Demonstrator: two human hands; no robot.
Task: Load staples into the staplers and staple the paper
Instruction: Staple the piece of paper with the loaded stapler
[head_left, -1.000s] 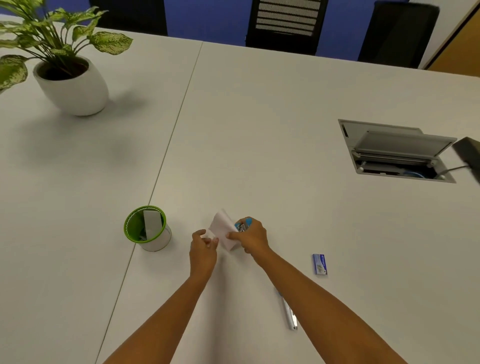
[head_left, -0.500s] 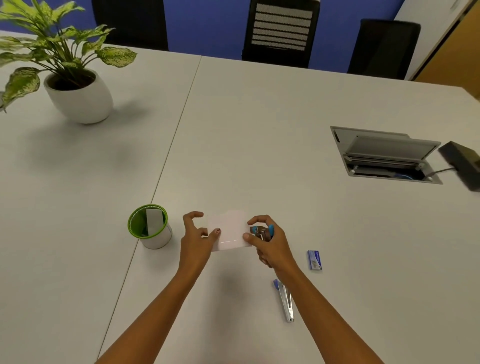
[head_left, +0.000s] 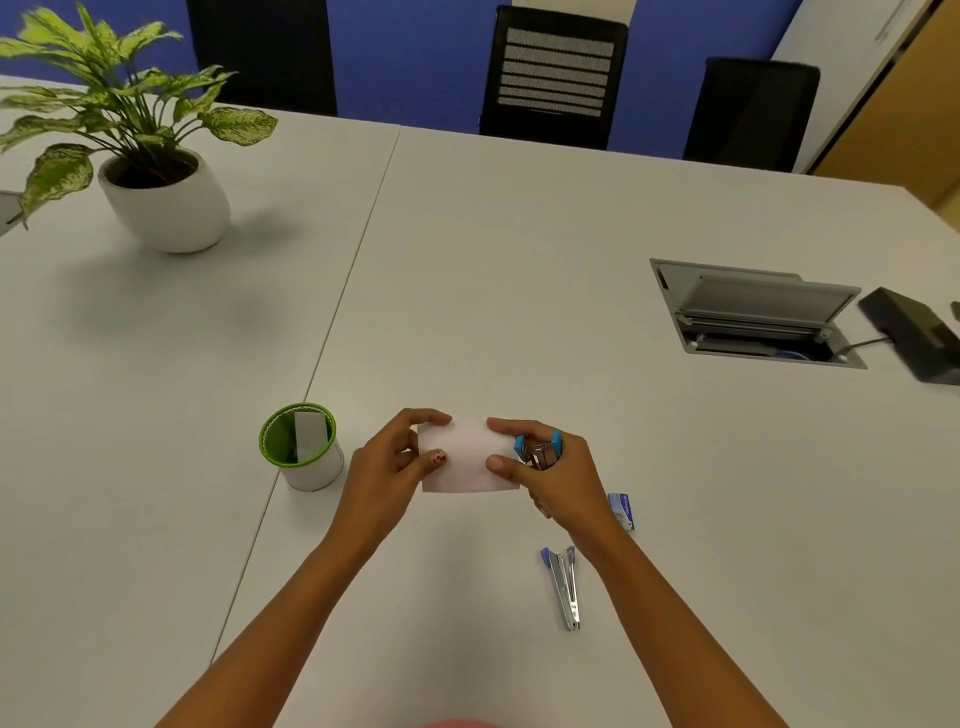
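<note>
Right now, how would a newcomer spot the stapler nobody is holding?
On the white table, find the blue staple box beside the right hand. Nearer the person lies the free stapler: slim, silver, purple-tipped, unlike the blue stapler held in that hand.

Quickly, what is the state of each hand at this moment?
Left hand: closed, pinching the left edge of the paper.
Right hand: closed, pinching the paper's right edge and holding the blue stapler.

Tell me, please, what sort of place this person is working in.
Most likely an office meeting room: a large white conference table with a built-in cable hatch, mesh-backed office chairs along its far side, and a potted plant.
</note>
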